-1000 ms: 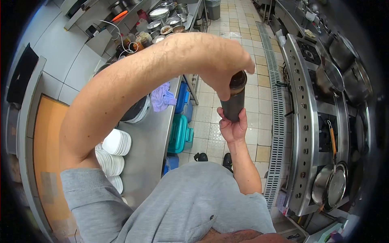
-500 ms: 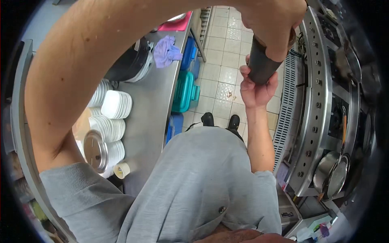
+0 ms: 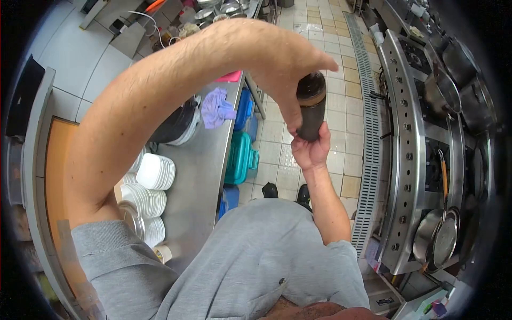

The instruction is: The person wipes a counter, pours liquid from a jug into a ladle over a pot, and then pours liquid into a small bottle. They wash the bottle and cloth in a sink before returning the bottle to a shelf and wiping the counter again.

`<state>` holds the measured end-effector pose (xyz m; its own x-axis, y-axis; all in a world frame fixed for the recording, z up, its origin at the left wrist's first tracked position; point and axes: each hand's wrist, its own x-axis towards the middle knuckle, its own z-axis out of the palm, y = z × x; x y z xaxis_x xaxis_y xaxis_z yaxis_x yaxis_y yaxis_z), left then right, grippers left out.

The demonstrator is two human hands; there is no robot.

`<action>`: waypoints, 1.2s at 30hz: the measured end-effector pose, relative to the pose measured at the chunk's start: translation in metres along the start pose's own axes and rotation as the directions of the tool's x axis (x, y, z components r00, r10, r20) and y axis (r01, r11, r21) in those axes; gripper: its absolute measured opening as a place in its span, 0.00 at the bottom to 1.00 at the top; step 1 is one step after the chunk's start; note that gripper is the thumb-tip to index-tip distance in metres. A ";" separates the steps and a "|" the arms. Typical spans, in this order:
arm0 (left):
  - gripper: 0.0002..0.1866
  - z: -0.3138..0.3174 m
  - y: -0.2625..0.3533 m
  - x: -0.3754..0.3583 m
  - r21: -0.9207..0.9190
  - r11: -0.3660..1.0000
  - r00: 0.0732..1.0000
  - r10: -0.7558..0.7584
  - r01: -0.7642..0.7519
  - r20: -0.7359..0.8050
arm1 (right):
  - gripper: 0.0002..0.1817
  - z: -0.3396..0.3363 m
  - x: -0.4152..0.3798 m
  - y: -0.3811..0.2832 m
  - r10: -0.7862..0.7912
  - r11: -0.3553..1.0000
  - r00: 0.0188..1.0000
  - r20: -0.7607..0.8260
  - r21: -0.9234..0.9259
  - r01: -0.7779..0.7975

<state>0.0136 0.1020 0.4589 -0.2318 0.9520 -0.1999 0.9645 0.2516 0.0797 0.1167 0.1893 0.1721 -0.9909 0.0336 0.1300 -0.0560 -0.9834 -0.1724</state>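
Canister, a dark grey cylinder with a tan band below its glossy dark top, was up in the air and slightly tilted, out past the right edge of the long brushed-steel worktop and over the pale tiled floor. Underneath it, the bare right hand, curled up and holding the base between thumb and fingers! And up top, the bare left hand, arched and spread wide, thumb pointing down along the side, a finger stretched out past the top; whether it pressed on the canister, you couldn't tell from this angle.

Over to the worktop, where a crumpled lilac cloth lay right at the right edge, just beside a bulky black object half hidden by the left forearm. Nearer the body, towards the left edge, stacks of white squarish dishes stood packed together, with a round metal lid against them, partly covered, and a small pale round tub closest to the near end. Below the right edge sat a teal plastic bin between blue ones. Across the aisle, past a slotted metal drain, ran the steel stove, a wooden-handled round metal utensil lying on its near end.
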 end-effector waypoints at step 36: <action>0.29 0.125 0.000 -0.022 -0.776 0.539 0.680 -0.436 -0.328 -0.590 | 0.30 0.009 0.012 0.017 0.046 0.989 0.984 -0.173 -0.128 -0.069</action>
<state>0.0348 0.0589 0.3413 -0.6525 0.6401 0.4055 0.4978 -0.0414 0.8663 0.1050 0.1718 0.1791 -0.9986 0.0188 -0.0489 -0.0030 -0.9525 -0.3047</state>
